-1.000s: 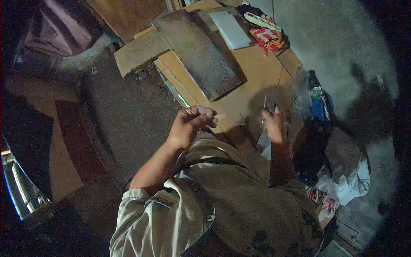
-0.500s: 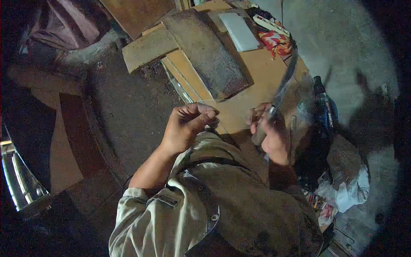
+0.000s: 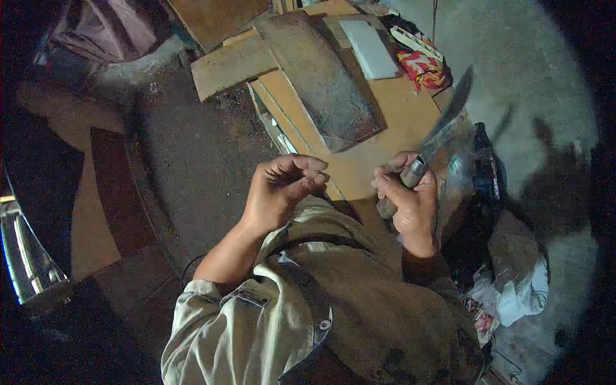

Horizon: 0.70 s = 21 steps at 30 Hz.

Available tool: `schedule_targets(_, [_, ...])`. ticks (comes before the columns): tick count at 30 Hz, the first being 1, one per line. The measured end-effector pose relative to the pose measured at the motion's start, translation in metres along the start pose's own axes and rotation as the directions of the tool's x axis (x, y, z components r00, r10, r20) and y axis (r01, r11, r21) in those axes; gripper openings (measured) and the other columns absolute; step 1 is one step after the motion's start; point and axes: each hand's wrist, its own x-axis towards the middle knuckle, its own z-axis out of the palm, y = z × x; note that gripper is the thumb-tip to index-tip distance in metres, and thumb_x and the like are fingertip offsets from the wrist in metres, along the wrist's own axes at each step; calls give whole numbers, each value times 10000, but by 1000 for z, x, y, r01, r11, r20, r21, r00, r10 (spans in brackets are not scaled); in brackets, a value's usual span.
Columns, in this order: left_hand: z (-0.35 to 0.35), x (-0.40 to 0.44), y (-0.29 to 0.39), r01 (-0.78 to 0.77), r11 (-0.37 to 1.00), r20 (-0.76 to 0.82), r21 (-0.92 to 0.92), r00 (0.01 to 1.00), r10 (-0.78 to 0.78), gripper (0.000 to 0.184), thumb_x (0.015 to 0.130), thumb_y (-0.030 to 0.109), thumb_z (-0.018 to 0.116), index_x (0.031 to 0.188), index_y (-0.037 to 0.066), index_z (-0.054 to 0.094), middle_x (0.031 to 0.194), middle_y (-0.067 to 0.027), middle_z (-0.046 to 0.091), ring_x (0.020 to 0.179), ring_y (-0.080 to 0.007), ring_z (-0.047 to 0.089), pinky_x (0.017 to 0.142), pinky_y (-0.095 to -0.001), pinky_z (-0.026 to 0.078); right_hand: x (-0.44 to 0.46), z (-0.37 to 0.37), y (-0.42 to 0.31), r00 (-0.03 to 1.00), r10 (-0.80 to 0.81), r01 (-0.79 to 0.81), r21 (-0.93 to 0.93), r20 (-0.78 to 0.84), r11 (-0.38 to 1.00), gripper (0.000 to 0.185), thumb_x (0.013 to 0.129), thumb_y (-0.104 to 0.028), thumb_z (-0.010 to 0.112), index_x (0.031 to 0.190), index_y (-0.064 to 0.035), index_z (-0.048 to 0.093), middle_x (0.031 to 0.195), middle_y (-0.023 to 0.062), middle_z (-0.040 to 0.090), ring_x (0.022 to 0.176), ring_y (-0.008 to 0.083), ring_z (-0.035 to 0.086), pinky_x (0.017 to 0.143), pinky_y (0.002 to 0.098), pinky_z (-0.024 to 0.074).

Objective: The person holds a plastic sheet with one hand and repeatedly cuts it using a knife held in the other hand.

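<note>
A large knife (image 3: 448,115) with a broad, dark blade and a metal collar is gripped by its handle in my right hand (image 3: 412,208). Its blade slants up and away to the right. My left hand (image 3: 282,189) is raised in front of my body, its fingers curled and the thumb close against the fingertips. Whether something small is pinched there I cannot make out. Both hands are above my lap, apart from each other, with the near edge of a tan board (image 3: 359,163) beyond them.
A worn dark panel (image 3: 321,77) lies over the board, beside a white slab (image 3: 369,50) and a red-and-yellow cloth (image 3: 423,69). To the right are a dark bottle (image 3: 484,160) and white plastic bags (image 3: 523,295). Dark ground (image 3: 192,147) stretches to the left.
The knife blade has swung outward to the right and its handle shows more clearly. My left hand has barely moved; its thumb and fingers look slightly less tightly pressed. The view has shifted a little.
</note>
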Motion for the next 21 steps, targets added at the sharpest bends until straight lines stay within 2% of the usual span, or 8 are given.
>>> schedule_targets(5, [4, -7, 6, -200, 949, -37, 244, 976, 215, 88, 844, 0, 608, 925, -17, 636, 871, -62, 656, 810, -124, 610, 735, -265, 486, 2, -9, 7, 988, -94, 108, -108, 124, 988, 245, 825, -136, 651, 1003, -36, 516, 921, 75, 624, 734, 120, 585, 599, 261, 465])
schedule_targets(7, [3, -7, 7, -247, 917, -49, 312, 960, 275, 78, 842, -12, 602, 910, -19, 640, 883, -70, 660, 826, -131, 614, 743, -270, 483, 1, 1, 3, 997, -32, 23, 130, 69, 991, 275, 884, -242, 571, 1043, -28, 504, 971, 106, 597, 745, 166, 586, 564, 271, 462])
schedule_targets(9, [-2, -3, 7, -509, 738, 140, 444, 853, 503, 119, 792, -60, 591, 889, -25, 650, 923, -122, 664, 891, -192, 627, 789, -308, 479, -1, 2, 5, 995, 29, -56, 281, 99, 958, 287, 899, -265, 539, 1054, -28, 495, 1004, 125, 585, 746, 185, 586, 552, 273, 460])
schedule_targets(10, [-1, -4, 8, -509, 737, 140, 444, 852, 504, 119, 792, -60, 591, 889, -25, 650, 923, -122, 664, 891, -192, 627, 789, -308, 479, -3, 2, 6, 987, 87, -138, 423, 137, 895, 301, 913, -287, 507, 1066, -29, 486, 1037, 144, 574, 748, 203, 586, 540, 275, 457])
schedule_targets(12, [1, -6, 12, -519, 667, 142, 535, 833, 535, 66, 764, -33, 603, 801, -14, 654, 940, -151, 668, 901, -232, 628, 795, -329, 482, -5, 7, 4, 990, 104, -137, 477, 96, 868, 294, 870, -235, 578, 1066, -41, 477, 1012, 151, 592, 728, 212, 594, 522, 284, 455])
schedule_targets(14, [-2, -4, 9, -535, 658, 157, 529, 824, 544, 73, 760, -29, 603, 806, -11, 656, 964, -153, 663, 907, -232, 625, 798, -332, 484, -5, 10, -5, 967, 131, -185, 250, 218, 951, 304, 816, -160, 629, 1053, -49, 476, 954, 149, 610, 674, 197, 592, 527, 282, 456])
schedule_targets(19, [-3, -5, 3, -548, 684, 168, 482, 823, 542, 150, 797, 5, 592, 941, -7, 634, 1036, -166, 640, 927, -239, 618, 822, -350, 477, -6, 13, -6, 984, 144, -154, 91, 104, 984, 413, 737, -47, 681, 1082, -50, 455, 835, 91, 627, 618, 136, 574, 530, 254, 442])
schedule_targets(21, [7, -7, 1, -239, 968, -137, 73, 959, 247, 272, 873, 38, 547, 1140, -10, 569, 1043, -135, 634, 944, -217, 613, 803, -314, 470, -5, 14, -4, 996, 74, -76, 41, 41, 996, 470, 725, 2, 695, 1114, -51, 436, 813, 66, 626, 650, 114, 586, 561, 248, 469])
